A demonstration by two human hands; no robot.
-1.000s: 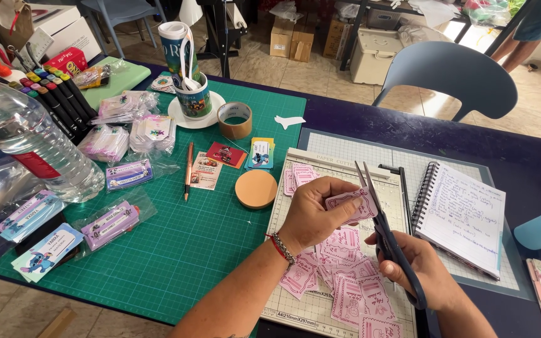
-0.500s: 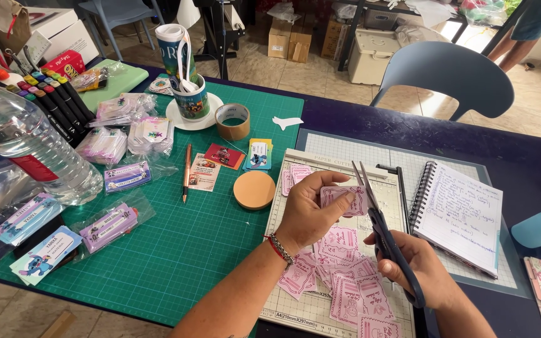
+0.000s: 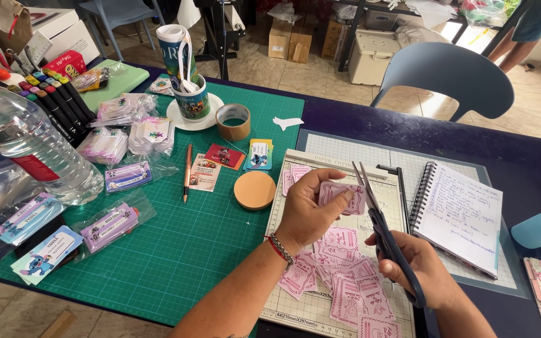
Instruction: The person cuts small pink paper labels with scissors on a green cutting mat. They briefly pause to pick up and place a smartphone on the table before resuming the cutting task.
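Observation:
My left hand (image 3: 311, 209) pinches a small pink paper label (image 3: 340, 196) above a cream paper trimmer board (image 3: 295, 303). In my right hand (image 3: 419, 269) is a pair of dark blue scissors (image 3: 383, 233), blades pointing up and away, their edges against the right side of the label. Several more pink cut labels (image 3: 345, 281) lie in a loose pile on the board under my hands. A red and beaded bracelet circles my left wrist.
A green cutting mat (image 3: 176, 244) carries a round cork disc (image 3: 254, 189), tape roll (image 3: 233, 121), pen (image 3: 187, 171), bagged labels and a mug on a saucer (image 3: 190, 100). A water bottle (image 3: 29, 141) lies left. A spiral notebook (image 3: 461, 216) sits right; a blue chair (image 3: 452, 81) behind.
The scissors have closed in on the label's right edge and my left hand has shifted the label slightly. Everything else on the table is unchanged.

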